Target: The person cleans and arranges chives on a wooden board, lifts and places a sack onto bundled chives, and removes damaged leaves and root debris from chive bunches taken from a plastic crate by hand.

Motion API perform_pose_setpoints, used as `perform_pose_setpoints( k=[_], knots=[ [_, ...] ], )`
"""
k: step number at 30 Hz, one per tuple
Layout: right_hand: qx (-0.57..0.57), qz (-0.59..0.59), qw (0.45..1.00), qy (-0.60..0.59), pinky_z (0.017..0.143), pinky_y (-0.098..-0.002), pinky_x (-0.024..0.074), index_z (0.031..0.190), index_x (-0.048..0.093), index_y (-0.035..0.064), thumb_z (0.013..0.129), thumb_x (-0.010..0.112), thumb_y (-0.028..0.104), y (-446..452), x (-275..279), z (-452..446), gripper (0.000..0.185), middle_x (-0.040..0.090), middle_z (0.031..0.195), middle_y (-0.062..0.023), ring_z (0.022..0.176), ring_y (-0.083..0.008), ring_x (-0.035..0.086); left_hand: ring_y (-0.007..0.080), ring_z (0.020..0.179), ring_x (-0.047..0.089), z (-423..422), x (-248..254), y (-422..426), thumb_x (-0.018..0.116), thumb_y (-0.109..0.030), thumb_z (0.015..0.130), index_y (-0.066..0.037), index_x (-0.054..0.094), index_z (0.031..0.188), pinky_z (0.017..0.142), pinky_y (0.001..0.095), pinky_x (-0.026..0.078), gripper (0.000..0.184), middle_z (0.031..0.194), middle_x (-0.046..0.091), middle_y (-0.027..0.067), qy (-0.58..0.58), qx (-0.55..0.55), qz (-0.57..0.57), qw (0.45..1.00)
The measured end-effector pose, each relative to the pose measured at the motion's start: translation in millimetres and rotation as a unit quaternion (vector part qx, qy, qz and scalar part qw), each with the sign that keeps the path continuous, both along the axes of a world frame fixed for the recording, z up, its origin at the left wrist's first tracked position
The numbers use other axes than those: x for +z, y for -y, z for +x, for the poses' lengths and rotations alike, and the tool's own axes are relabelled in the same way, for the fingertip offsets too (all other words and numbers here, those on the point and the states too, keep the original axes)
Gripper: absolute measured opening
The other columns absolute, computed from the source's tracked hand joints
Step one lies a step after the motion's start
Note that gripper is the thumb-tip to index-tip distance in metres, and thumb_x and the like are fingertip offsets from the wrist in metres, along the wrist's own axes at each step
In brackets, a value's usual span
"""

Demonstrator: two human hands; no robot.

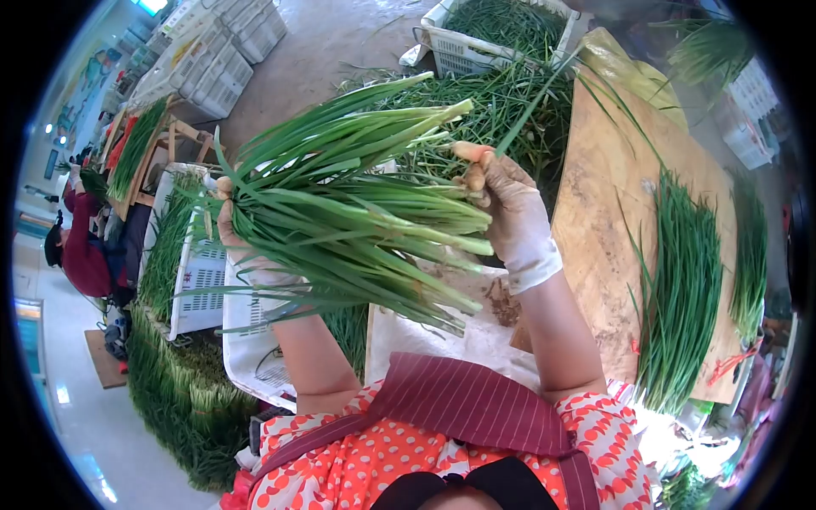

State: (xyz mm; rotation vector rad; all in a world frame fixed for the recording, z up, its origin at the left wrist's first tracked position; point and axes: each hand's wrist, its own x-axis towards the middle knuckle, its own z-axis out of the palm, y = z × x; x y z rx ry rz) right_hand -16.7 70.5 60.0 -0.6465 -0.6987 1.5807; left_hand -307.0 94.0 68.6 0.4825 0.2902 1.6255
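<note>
My left hand, in a pale glove, is closed around the leafy end of a large bunch of garlic chives. The bunch lies sideways in the air, its pale cut stems fanning out to the right. Beside those stem ends is my right hand, in a soiled white glove with bare fingertips. Its thumb and finger pinch a single long chive leaf that slants up and away. Other fingers of this hand are curled close to the stems; whether they touch them I cannot tell.
A wooden board on the right carries a pile of chives. Loose leaves heap up ahead, before a white crate. White baskets and chive bundles stand at left. Another person works farther left.
</note>
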Motion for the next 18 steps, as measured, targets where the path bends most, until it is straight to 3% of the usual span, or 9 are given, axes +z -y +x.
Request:
perform_pose_setpoints(
  k=[2, 4, 6, 8, 10, 13, 14, 15, 18],
  knots=[
    [-0.095, -0.027, 0.993, -0.067, 0.063, -0.0193, 0.0391, 0.105, 0.058, -0.0036, 0.093, 0.047, 0.018, 0, -5, 0, 0.027, 0.051, 0.067, 0.0022, 0.059, -0.0065, 0.041, 0.0288, 0.102, 0.055, 15, 1, 0, 0.054, -0.016, 0.08, -0.013, 0.055, 0.101, 0.087, 0.0485, 0.047, 0.021, 0.109, 0.057, 0.0108, -0.009, 0.028, 0.034, 0.999],
    [-0.103, -0.029, 0.99, -0.093, 0.068, -0.0219, 0.0422, 0.105, 0.058, -0.0037, 0.093, 0.045, 0.016, -1, -6, 4, 0.026, 0.05, 0.066, 0.0017, 0.06, -0.008, 0.043, 0.0289, 0.101, 0.056, 10, -6, -3, 0.054, -0.016, 0.08, -0.013, 0.057, 0.101, 0.087, 0.0487, 0.047, 0.022, 0.108, 0.058, 0.0112, -0.01, -0.001, -0.029, 1.0],
    [-0.205, 0.01, 0.979, -0.019, 0.068, -0.0216, 0.0423, 0.105, 0.058, -0.0033, 0.094, 0.044, 0.017, -3, -5, 11, 0.026, 0.048, 0.064, 0.0025, 0.061, -0.0082, 0.044, 0.028, 0.1, 0.056, 11, -7, -4, 0.054, -0.017, 0.081, -0.013, 0.059, 0.102, 0.088, 0.0479, 0.046, 0.022, 0.107, 0.06, 0.0103, -0.024, -0.03, 0.028, 0.999],
    [-0.282, 0.014, 0.959, -0.032, 0.061, -0.0203, 0.0417, 0.106, 0.058, 0.0004, 0.093, 0.048, 0.023, -5, -6, 42, 0.028, 0.043, 0.06, 0.0051, 0.058, -0.0074, 0.045, 0.027, 0.101, 0.056, 13, -6, -1, 0.054, -0.017, 0.08, -0.014, 0.059, 0.102, 0.088, 0.0472, 0.046, 0.023, 0.108, 0.059, 0.0092, -0.015, 0.045, 0.017, 0.999],
    [-0.289, 0.027, 0.952, 0.098, 0.06, -0.0207, 0.0418, 0.107, 0.058, 0.002, 0.091, 0.049, 0.031, -15, -22, 70, 0.035, 0.046, 0.062, 0.0048, 0.057, -0.0075, 0.045, 0.026, 0.101, 0.056, -4, -10, -3, 0.054, -0.014, 0.08, -0.014, 0.059, 0.101, 0.088, 0.0466, 0.046, 0.022, 0.109, 0.059, 0.0079, 0.01, 0.033, -0.017, 0.999],
    [-0.028, -0.071, 0.968, 0.241, 0.068, -0.0238, 0.0467, 0.111, 0.057, 0.0038, 0.086, 0.051, 0.049, -29, -40, 50, 0.052, 0.058, 0.073, -0.0003, 0.064, -0.0088, 0.053, 0.0252, 0.099, 0.056, -2, -5, -1, 0.054, -0.012, 0.079, -0.013, 0.058, 0.098, 0.088, 0.0462, 0.045, 0.02, 0.104, 0.059, 0.0054, -0.009, 0.004, 0.043, 0.999],
    [0.013, -0.107, 0.979, 0.171, 0.071, -0.0249, 0.0482, 0.11, 0.057, 0.0041, 0.082, 0.055, 0.053, -32, -44, 36, 0.057, 0.06, 0.077, -0.0036, 0.069, -0.0107, 0.057, 0.0252, 0.099, 0.056, 3, -6, -2, 0.054, -0.012, 0.079, -0.013, 0.058, 0.098, 0.088, 0.0462, 0.045, 0.02, 0.104, 0.059, 0.0054, -0.009, 0.002, 0.045, 0.999],
    [0.02, -0.101, 0.986, 0.129, 0.068, -0.023, 0.0472, 0.107, 0.058, -0.0006, 0.078, 0.059, 0.053, -35, -37, 21, 0.061, 0.058, 0.071, 0.0004, 0.064, -0.0105, 0.057, 0.0255, 0.098, 0.056, 8, -7, -2, 0.054, -0.012, 0.078, -0.013, 0.058, 0.097, 0.088, 0.0464, 0.045, 0.019, 0.103, 0.059, 0.0056, -0.015, 0.02, 0.03, 0.999],
    [0.042, -0.132, 0.99, 0.006, 0.06, -0.0205, 0.0469, 0.1, 0.06, -0.0011, 0.085, 0.059, 0.034, -54, -40, -7, 0.038, 0.057, 0.07, 0.0005, 0.06, -0.009, 0.054, 0.0259, 0.096, 0.057, 4, -7, -6, 0.056, -0.011, 0.076, -0.012, 0.056, 0.095, 0.085, 0.0468, 0.047, 0.02, 0.102, 0.059, 0.008, -0.004, -0.008, 0.042, 0.999]
  ],
)
